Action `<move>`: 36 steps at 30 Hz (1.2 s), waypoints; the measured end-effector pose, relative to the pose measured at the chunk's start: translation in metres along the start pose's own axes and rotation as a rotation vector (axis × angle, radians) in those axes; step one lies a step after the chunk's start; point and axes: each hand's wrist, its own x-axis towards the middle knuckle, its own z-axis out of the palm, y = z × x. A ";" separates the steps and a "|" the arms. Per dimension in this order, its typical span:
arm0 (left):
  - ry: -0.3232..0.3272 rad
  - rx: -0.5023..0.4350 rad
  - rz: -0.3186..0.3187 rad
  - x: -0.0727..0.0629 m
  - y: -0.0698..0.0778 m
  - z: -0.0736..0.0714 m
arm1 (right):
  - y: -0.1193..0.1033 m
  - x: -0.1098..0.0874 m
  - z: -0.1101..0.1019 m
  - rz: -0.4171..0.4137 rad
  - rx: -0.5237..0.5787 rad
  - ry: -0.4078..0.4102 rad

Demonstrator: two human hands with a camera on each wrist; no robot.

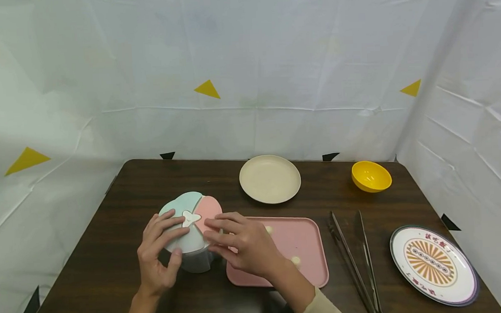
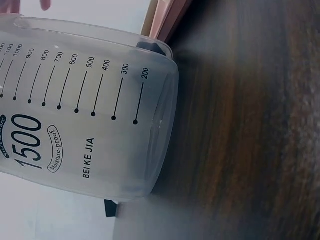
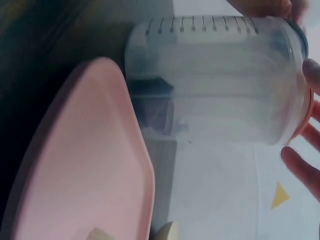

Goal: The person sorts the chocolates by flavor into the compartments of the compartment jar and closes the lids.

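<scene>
Showing, in the head view, a clear canister (image 1: 196, 262) left of centre on a dark table (image 1: 104, 270), capped by a mint, pink and white lid (image 1: 187, 243) with a white knob (image 1: 190, 218). Left hand (image 1: 160, 249) with fingers spread across the lid's left part, thumb apart; right hand (image 1: 246, 243) with fingers loosely extended, touching the pink part. Just right of the canister, a pink tray (image 1: 313, 247) bearing small pale pieces (image 1: 295, 261); above it, a cream plate (image 1: 270, 179); farther right, a yellow bowl (image 1: 371, 176), tongs (image 1: 350, 257) and a patterned plate (image 1: 433, 266).

Showing, in the left wrist view, the canister wall at left, marked "1500" and graduated from 200 upward; fingertips at upper left, too cropped to tell whose.

Showing, in the right wrist view, the canister across the upper half, separated fingers around its lid end at right, and the tray at lower left.
</scene>
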 end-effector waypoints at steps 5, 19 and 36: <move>-0.006 0.011 0.010 0.005 0.008 -0.001 | -0.005 0.004 0.003 -0.014 -0.026 0.002; -0.013 0.098 0.039 -0.015 -0.008 0.001 | 0.007 0.000 -0.001 0.113 -0.114 0.025; -0.035 0.183 0.143 -0.007 0.002 0.010 | 0.011 -0.002 -0.009 0.056 -0.057 -0.009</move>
